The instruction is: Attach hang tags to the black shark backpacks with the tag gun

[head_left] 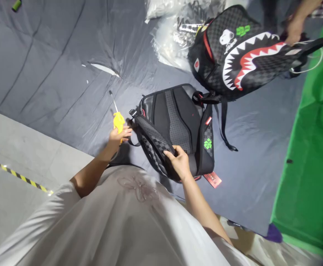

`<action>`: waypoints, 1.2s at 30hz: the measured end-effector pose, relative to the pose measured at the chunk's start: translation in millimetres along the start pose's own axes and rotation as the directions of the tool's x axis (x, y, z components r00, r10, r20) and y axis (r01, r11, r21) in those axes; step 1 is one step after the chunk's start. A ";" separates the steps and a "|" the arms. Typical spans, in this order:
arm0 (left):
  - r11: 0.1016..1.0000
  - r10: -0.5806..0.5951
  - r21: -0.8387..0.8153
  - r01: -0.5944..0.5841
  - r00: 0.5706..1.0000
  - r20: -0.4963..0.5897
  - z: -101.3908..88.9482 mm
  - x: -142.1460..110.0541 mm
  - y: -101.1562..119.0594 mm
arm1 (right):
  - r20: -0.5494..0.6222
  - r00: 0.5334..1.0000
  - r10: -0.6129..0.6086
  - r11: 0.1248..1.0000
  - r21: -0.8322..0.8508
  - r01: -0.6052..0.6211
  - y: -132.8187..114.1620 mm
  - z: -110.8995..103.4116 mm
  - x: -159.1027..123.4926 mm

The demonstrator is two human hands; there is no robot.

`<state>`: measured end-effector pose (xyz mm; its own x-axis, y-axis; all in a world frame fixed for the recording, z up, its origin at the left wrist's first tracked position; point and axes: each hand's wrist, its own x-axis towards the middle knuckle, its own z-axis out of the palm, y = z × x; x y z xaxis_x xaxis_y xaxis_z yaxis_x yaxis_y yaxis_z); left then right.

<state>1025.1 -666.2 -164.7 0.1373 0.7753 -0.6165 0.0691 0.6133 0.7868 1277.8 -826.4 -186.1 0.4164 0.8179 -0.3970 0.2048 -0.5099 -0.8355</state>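
A black checkered backpack point(175, 122) lies with its padded back panel and shoulder straps facing up. My right hand point(180, 162) grips the lower part of its left shoulder strap point(155, 138), thumb on top. To the left of the bag, my left hand point(118, 137) holds a yellow air blow gun point(118, 121) against the palm, its thin metal nozzle pointing away from me. Some fingers of that hand stretch toward the bag. A red tag point(213, 179) sticks out from under the bag's near right corner.
Another person's hand point(294, 31) is on a second backpack point(241, 55) with a shark-mouth print. Clear plastic bags point(169, 40) are piled behind. Grey cloth point(67, 74) covers the work surface, with a white slit-like patch point(104, 69). Green sheeting point(311, 147) lies at right.
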 end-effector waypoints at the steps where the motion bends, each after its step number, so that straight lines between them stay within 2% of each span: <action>1: 1.000 -0.005 -0.007 0.005 1.000 0.020 9.9 2.1 2.8 | 0.005 1.000 0.018 0.999 0.050 -0.018 -1.4 -1.2 -3.5; 5: 0.999 -0.017 -0.033 0.020 0.996 0.087 44.7 13.0 7.2 | 0.003 0.999 0.037 0.994 0.102 -0.037 -5.7 -4.9 -10.9; 9: 0.998 0.030 -0.055 -0.024 0.993 0.113 63.6 15.3 9.7 | -0.032 0.999 0.038 0.993 0.109 -0.035 -5.3 -7.9 -13.7; 14: 0.997 0.035 -0.071 -0.030 0.997 0.062 71.6 12.4 17.4 | -0.029 0.999 0.038 0.989 0.141 -0.034 -5.0 -9.4 -13.6; 20: 0.997 0.018 -0.075 -0.014 0.999 0.051 71.9 13.0 21.8 | -0.033 0.999 0.033 0.993 0.111 -0.029 -10.5 -8.5 -13.3; 24: 0.998 -0.003 -0.067 0.007 0.998 0.056 68.8 18.5 20.9 | 0.078 0.997 -0.007 0.994 0.108 -0.002 -9.9 -16.2 -7.3; 26: 0.998 -0.023 -0.065 0.026 0.998 0.056 68.0 20.4 20.9 | 0.094 0.995 -0.026 0.993 0.114 0.015 -7.4 -24.2 7.7; 28: 0.997 -0.023 -0.068 0.026 0.999 0.049 67.9 20.3 21.5 | -0.038 0.998 -0.048 0.998 0.049 0.050 -4.4 -33.3 34.0; 31: 0.998 0.005 -0.064 -0.001 0.998 0.055 68.8 17.8 23.8 | -0.303 0.948 -0.101 0.985 -0.162 0.054 -1.1 -45.2 86.7; 33: 0.999 0.012 -0.050 -0.010 0.999 0.053 69.8 15.9 25.8 | -0.389 0.915 -0.108 0.970 -0.244 0.010 -0.2 -49.9 120.7; 36: 1.000 0.001 -0.023 -0.001 0.999 0.033 71.3 14.8 28.0 | -0.439 0.894 -0.089 0.962 -0.270 -0.037 -0.7 -50.2 157.9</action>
<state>1099.5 -648.3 -149.6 0.1695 0.7708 -0.6141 0.0467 0.6162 0.7862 1387.9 -710.2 -229.1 0.7428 0.6597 -0.1142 0.4210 -0.5929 -0.6865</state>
